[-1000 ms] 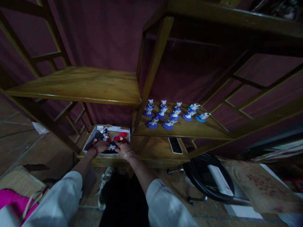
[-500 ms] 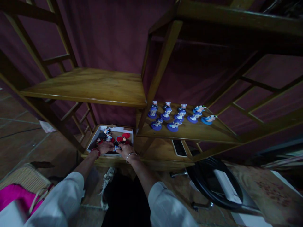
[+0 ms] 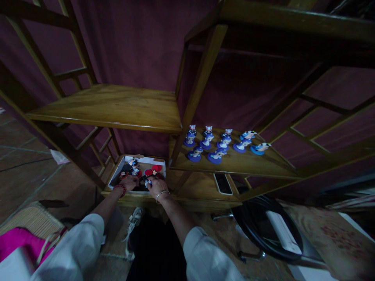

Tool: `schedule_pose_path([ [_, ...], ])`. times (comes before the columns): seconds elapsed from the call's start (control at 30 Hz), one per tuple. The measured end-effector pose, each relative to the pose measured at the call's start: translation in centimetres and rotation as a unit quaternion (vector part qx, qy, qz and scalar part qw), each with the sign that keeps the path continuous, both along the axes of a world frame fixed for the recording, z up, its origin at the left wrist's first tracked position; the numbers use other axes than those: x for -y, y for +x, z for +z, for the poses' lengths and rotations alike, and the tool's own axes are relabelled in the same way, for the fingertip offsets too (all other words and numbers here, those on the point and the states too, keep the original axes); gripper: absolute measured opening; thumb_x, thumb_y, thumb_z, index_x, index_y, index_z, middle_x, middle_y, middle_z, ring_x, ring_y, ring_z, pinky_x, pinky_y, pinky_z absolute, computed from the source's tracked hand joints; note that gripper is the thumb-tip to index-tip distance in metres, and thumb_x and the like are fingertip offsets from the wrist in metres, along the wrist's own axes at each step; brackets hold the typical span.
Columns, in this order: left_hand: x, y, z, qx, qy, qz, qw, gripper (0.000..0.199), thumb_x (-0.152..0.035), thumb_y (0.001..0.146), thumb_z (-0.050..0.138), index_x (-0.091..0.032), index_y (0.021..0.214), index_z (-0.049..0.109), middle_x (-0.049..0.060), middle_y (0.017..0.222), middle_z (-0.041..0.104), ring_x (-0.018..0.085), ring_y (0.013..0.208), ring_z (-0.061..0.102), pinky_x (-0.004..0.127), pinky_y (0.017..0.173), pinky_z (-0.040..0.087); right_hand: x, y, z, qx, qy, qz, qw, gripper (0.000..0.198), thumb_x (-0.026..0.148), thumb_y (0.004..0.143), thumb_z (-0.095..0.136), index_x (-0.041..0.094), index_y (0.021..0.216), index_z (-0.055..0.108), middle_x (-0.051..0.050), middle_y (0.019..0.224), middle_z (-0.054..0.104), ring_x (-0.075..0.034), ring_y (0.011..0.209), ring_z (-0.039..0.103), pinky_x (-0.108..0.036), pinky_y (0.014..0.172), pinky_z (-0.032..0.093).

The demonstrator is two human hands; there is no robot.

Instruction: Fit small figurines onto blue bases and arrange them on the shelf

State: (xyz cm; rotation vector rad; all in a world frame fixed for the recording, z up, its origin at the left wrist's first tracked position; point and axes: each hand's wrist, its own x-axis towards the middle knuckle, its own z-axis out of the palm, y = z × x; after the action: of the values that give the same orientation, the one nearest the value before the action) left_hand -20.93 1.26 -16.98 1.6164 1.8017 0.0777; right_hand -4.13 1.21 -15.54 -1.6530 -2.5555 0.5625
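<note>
A shallow white cardboard box (image 3: 117, 170) sits on the low shelf, with several small red, black and white figurines (image 3: 134, 168) lying in its back part. My right hand (image 3: 158, 188), a silver bracelet at its wrist, is closed on a small white-and-blue figurine (image 3: 148, 182) over the box's front right part. To its left, my left hand (image 3: 129, 182), with a red bead bracelet, reaches over the front left of the box. Its fingers are curled, and whatever they hold is hidden. Red round pieces (image 3: 152, 170) show just beyond my right hand.
Several purple-based figurines (image 3: 216, 155) stand in rows on the shelf to the right. Below them lies a phone-like dark rectangle with a white edge (image 3: 223, 183). A bare wooden shelf (image 3: 114, 105) overhangs the box. A black stool (image 3: 263, 230) stands at lower right.
The white-and-blue figurine has shifted slightly right with my right hand. My left hand has drawn a little away from it, its fingers more curled.
</note>
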Motion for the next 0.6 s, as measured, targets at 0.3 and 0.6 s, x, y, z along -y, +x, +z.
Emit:
schedule_pose_path([
  [0.3, -0.7, -0.7, 0.5, -0.099, 0.007, 0.076, 0.992, 0.03, -0.031, 0.075, 0.037, -0.018, 0.083, 0.062, 0.008, 0.083, 0.066, 0.02, 0.081, 0.06, 0.026, 0.066, 0.042, -0.1, 0.2, -0.6, -0.018, 0.014, -0.008, 1.0, 0.032, 0.025, 0.078, 0.041, 0.022, 0.108, 0.052, -0.008, 0.107, 0.055, -0.017, 0.086, 0.057, -0.027, 0.076, 0.041],
  [0.6, -0.7, -1.7, 0.6, -0.127, 0.005, 0.077, 0.989, 0.031, -0.034, 0.075, 0.039, -0.016, 0.087, 0.063, 0.012, 0.093, 0.064, 0.023, 0.089, 0.058, 0.029, 0.071, 0.043, -0.1, 0.3, -0.2, -0.017, 0.004, -0.004, 1.0, 0.033, 0.021, 0.076, 0.042, 0.025, 0.106, 0.055, -0.007, 0.102, 0.056, -0.016, 0.083, 0.058, -0.024, 0.073, 0.042],
])
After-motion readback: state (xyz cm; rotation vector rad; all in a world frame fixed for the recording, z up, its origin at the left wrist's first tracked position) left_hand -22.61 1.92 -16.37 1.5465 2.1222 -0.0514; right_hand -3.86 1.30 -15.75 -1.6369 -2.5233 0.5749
